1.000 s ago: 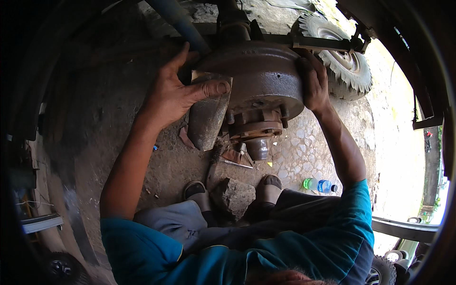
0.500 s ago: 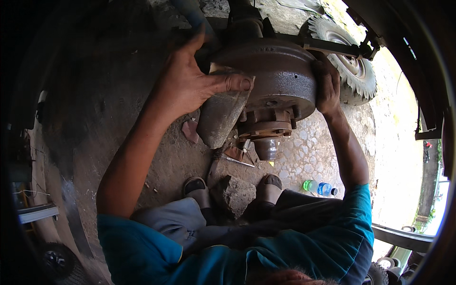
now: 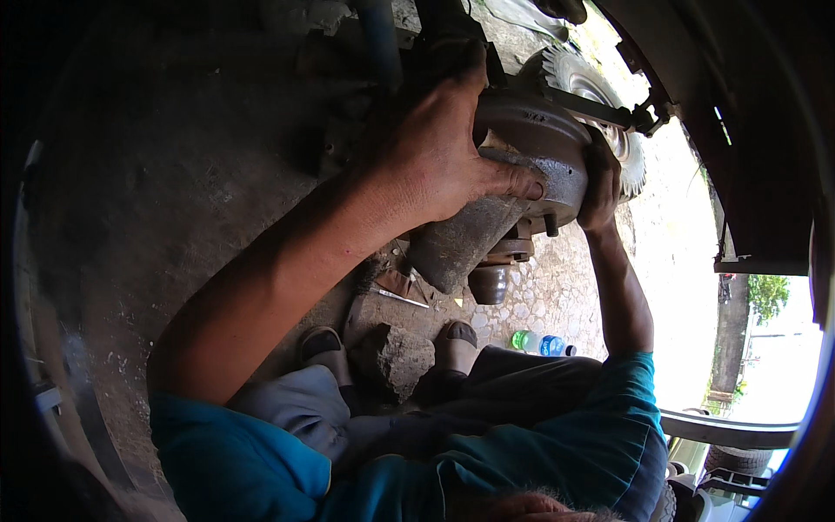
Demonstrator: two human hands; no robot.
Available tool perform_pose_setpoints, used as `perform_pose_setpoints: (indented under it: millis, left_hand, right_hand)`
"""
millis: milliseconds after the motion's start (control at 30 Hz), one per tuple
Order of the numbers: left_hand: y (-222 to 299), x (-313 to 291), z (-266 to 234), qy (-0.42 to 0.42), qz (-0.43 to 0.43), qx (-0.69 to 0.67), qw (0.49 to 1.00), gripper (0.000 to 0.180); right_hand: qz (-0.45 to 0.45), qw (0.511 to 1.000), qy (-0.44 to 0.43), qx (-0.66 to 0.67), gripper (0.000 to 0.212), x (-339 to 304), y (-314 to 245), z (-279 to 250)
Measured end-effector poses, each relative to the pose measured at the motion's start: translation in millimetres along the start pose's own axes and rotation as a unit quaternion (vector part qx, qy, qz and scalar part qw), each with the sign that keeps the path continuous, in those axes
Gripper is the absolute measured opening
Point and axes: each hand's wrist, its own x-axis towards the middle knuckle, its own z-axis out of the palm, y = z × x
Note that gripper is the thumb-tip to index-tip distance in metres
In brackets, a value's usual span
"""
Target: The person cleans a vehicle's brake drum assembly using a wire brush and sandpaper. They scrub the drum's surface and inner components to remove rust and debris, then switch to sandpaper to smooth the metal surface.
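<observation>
A rusty brown brake drum [image 3: 561, 165] sits on the axle in front of me, its hub [image 3: 511, 250] and a rounded metal end [image 3: 489, 284] jutting toward me. My left hand [image 3: 435, 161] grips a grey, curved sheet-like piece, perhaps sandpaper [image 3: 461, 244], with the thumb pressed on its face beside the drum. The left fingers reach toward the drum's far left side and are partly hidden. At the drum's right edge, my right hand [image 3: 598, 183] is wrapped around the rim, its fingertips out of sight behind it.
Between my feet lies a rough stone [image 3: 396, 358]. A green bottle [image 3: 524, 340] and a blue one [image 3: 551, 346] lie to the right. Behind the drum stands a treaded wheel [image 3: 637, 170]. A thin light-coloured tool [image 3: 402, 298] rests on the ground below the sheet.
My left hand has moved rightward with the grey sheet, across more of the drum's front. My right hand stays on the rim. The whole view has shifted slightly.
</observation>
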Motion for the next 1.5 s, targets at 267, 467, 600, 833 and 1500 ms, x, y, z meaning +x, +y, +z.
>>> perform_pose_setpoints:
  millis: [267, 467, 600, 833, 1500]
  left_hand:
    - [-20.4, -17.8, -19.1, 0.016, -0.024, -0.038, 0.999, 0.111]
    - [-24.0, -16.7, -15.1, 0.008, -0.015, -0.072, 0.997, 0.113]
    - [-31.5, -34.5, -31.2, -0.021, -0.114, -0.295, 0.948, 0.117]
    - [-21.7, -15.9, -18.6, -0.006, -0.013, -0.034, 0.999, 0.121]
    - [-8.8, 1.9, -4.0, 0.009, 0.015, -0.032, 0.999, 0.120]
  right_hand:
    - [0.104, 0.993, -0.019, 0.047, 0.047, 7.8, -11.0, -0.8]
    - [0.198, 0.963, -0.063, 0.172, 0.046, 11.9, -10.2, -3.8]
    - [0.203, 0.968, -0.043, 0.142, 0.053, 10.6, -13.7, -3.2]
    - [-0.051, 0.997, -0.022, -0.049, 0.028, -9.6, 20.8, -6.3]
    - [-0.054, 0.991, -0.002, -0.121, 0.031, -17.5, 15.1, -0.9]
